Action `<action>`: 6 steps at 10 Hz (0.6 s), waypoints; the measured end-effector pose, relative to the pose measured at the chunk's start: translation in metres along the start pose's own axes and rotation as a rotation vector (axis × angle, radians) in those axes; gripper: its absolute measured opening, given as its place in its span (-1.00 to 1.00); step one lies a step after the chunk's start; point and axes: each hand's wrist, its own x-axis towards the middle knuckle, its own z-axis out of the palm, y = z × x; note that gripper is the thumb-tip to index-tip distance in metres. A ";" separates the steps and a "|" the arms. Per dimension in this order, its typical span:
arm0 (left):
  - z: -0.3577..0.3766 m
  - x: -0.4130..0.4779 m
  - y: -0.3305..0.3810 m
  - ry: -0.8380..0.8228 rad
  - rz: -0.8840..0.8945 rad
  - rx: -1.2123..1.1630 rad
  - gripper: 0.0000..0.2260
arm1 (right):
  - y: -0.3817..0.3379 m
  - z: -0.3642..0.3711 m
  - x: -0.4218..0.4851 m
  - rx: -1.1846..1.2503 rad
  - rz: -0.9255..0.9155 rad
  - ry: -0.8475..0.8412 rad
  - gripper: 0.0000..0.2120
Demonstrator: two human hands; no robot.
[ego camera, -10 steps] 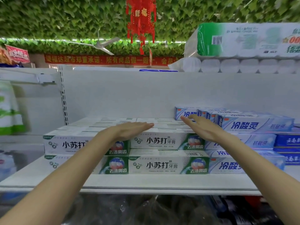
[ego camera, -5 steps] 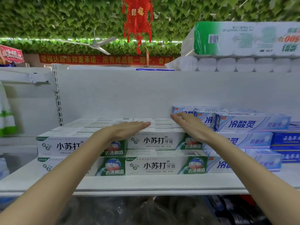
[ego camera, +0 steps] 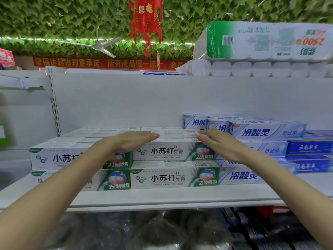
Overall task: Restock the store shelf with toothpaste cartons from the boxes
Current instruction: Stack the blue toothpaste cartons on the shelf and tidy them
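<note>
Head view: left hand (ego camera: 129,141), right hand (ego camera: 221,145) flat, released, seemingly atop green-white cartons (ego camera: 167,152); blue cartons (ego camera: 266,132) beside right; tissue rolls (ego camera: 261,40) overhead.

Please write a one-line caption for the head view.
Left hand and right hand lie flat on the green-and-white toothpaste cartons stacked on the white shelf.

The green-and-white cartons (ego camera: 173,152) are printed card, smooth and faintly glossy. The blue cartons (ego camera: 266,131) look like card too, with a shinier, pearly sheen. The shelf (ego camera: 162,197) and back panel (ego camera: 126,98) look like white-painted metal, smooth and matt; the slotted upright (ego camera: 55,105) has the same finish. The roll pack (ego camera: 270,40) up top is wrapped in glossy plastic film. The dark bags (ego camera: 144,230) below look like crinkled, shiny plastic, though blurred. The leaves (ego camera: 72,15) overhead look like plastic.
</note>
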 end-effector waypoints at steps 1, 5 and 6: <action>0.001 -0.004 0.005 0.018 0.008 0.271 -0.31 | 0.001 0.005 -0.017 -0.241 -0.019 -0.040 -0.35; 0.004 0.006 0.009 -0.009 -0.027 0.420 -0.41 | 0.012 0.035 -0.012 -0.429 -0.016 0.075 0.20; 0.003 0.003 0.016 -0.009 -0.030 0.463 -0.37 | 0.009 0.039 -0.020 -0.489 -0.024 0.089 0.22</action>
